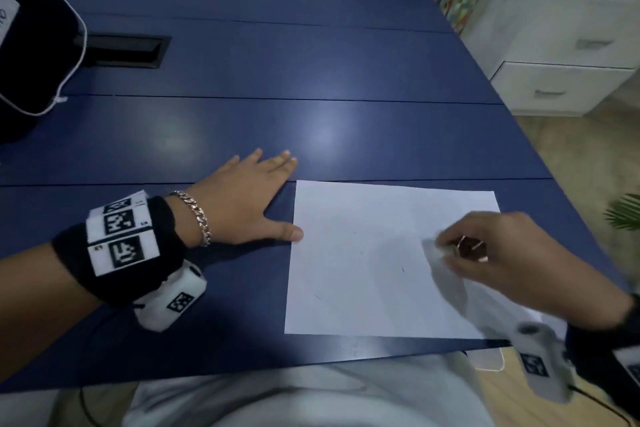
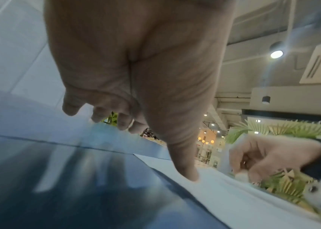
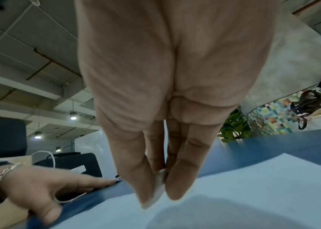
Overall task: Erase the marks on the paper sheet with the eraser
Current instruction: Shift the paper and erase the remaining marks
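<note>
A white paper sheet point(image 1: 363, 263) lies on the blue table near its front edge, with a few faint short marks point(image 1: 402, 269) on it. My right hand point(image 1: 491, 253) pinches a small white eraser point(image 1: 433, 248) and holds it against the sheet's right part; it looks motion-blurred. In the right wrist view the eraser point(image 3: 158, 187) sits between thumb and fingers above the paper sheet point(image 3: 253, 193). My left hand point(image 1: 249, 204) lies flat on the table, fingers spread, its thumb tip at the sheet's left edge. The left wrist view shows that thumb point(image 2: 187, 170) on the paper sheet point(image 2: 243, 206).
A black bag point(image 1: 31, 45) with a white cord stands at the far left of the blue table point(image 1: 277, 62). A black cable slot point(image 1: 128, 50) is set in the tabletop beside it. White drawers point(image 1: 568, 80) stand to the right, beyond the table's edge.
</note>
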A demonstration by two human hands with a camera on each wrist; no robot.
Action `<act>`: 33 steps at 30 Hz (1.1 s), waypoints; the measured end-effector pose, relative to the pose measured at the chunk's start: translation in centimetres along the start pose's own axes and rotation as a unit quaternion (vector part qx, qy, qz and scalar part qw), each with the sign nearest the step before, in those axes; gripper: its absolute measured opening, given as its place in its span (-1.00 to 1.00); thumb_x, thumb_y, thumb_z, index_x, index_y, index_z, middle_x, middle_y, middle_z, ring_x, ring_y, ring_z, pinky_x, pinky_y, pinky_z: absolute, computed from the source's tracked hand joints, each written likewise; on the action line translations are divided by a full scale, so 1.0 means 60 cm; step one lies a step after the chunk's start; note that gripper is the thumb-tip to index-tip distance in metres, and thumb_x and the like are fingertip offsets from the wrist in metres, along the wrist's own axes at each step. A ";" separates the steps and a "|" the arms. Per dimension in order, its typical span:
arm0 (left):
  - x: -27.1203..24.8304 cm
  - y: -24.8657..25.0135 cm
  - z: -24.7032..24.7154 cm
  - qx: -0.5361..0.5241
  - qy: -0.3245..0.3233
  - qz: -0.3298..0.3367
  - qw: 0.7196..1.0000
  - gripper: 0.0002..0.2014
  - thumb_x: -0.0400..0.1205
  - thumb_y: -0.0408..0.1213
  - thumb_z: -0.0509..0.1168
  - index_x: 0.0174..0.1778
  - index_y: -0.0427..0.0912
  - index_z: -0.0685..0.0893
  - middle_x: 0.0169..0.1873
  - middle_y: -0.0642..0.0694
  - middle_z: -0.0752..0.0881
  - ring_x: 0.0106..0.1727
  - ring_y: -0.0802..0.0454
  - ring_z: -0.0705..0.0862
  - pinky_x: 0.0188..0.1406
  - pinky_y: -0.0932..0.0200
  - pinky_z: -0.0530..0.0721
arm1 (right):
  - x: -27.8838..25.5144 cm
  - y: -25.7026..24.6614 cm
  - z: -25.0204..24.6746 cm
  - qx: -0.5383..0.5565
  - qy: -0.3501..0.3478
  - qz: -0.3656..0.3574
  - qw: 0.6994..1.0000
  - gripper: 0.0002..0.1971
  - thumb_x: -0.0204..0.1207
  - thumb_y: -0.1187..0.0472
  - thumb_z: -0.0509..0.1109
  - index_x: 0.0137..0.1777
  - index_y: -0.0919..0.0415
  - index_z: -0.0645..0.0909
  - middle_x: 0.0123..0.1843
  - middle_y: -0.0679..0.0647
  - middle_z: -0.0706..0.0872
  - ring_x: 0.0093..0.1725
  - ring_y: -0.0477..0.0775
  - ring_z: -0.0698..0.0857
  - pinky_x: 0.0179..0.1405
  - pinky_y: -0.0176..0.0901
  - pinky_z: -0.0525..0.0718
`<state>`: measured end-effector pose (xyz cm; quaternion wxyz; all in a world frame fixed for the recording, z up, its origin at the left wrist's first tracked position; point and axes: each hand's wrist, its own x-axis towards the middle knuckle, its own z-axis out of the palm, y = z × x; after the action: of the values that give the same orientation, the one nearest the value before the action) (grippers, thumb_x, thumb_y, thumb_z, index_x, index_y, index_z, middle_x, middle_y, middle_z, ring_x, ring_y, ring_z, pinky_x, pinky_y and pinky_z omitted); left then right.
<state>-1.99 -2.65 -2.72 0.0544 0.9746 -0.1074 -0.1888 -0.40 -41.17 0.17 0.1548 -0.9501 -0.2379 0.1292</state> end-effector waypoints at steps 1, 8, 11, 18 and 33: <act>-0.007 0.007 0.005 -0.017 -0.009 0.013 1.000 0.33 0.37 0.75 0.17 0.90 0.02 -0.14 0.88 0.07 -0.16 0.89 -0.14 -0.10 0.86 -0.23 0.04 | -0.012 0.003 0.012 -0.005 -0.006 0.002 1.000 -0.85 0.53 0.07 0.63 0.02 -0.24 0.82 -0.09 -0.36 0.79 -0.02 -0.31 0.76 -0.08 -0.32 0.75; -0.022 0.024 0.035 0.030 -0.117 0.054 0.991 0.36 0.36 0.76 0.19 0.81 0.20 -0.48 0.73 0.30 -0.57 0.79 -0.15 -0.52 0.77 -0.51 -0.31 | -0.041 0.003 0.033 -0.020 -0.021 0.010 1.000 -0.87 0.53 0.13 0.63 -0.13 -0.13 0.76 -0.16 -0.25 0.74 -0.16 -0.18 0.75 -0.17 -0.10 0.77; -0.010 0.023 0.028 0.019 -0.120 0.065 0.990 0.33 0.39 0.71 0.24 0.82 0.21 -0.45 0.73 0.29 -0.58 0.79 -0.18 -0.52 0.77 -0.51 -0.32 | -0.033 0.003 0.017 -0.039 -0.059 0.024 0.997 -0.91 0.52 0.12 0.61 -0.11 -0.10 0.77 -0.17 -0.25 0.76 -0.14 -0.22 0.74 -0.13 -0.14 0.78; 0.003 0.043 0.022 -0.014 -0.102 0.054 0.993 0.42 0.33 0.68 0.35 0.85 0.14 -0.39 0.78 0.25 -0.49 0.83 -0.15 -0.46 0.78 -0.52 -0.27 | 0.037 -0.075 -0.011 -0.025 -0.039 -0.058 0.997 -0.91 0.57 0.13 0.59 0.03 -0.06 0.85 -0.12 -0.19 0.83 -0.16 -0.19 0.78 -0.07 -0.25 0.72; 0.005 0.061 0.034 0.021 -0.121 0.016 0.992 0.62 0.05 0.81 0.35 0.77 0.21 -0.54 0.71 0.34 -0.59 0.78 -0.19 -0.56 0.62 -0.79 -0.26 | 0.123 -0.198 0.080 -0.095 -0.076 -0.186 0.975 -0.82 0.57 0.20 0.31 -0.27 0.16 0.58 -0.24 0.12 0.67 -0.26 0.24 0.63 -0.20 0.09 0.62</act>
<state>-3.16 -6.43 -4.17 0.0236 0.9436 -0.1324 -0.3026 -0.54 -26.48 -1.29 0.0668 -0.8871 -0.4323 0.1470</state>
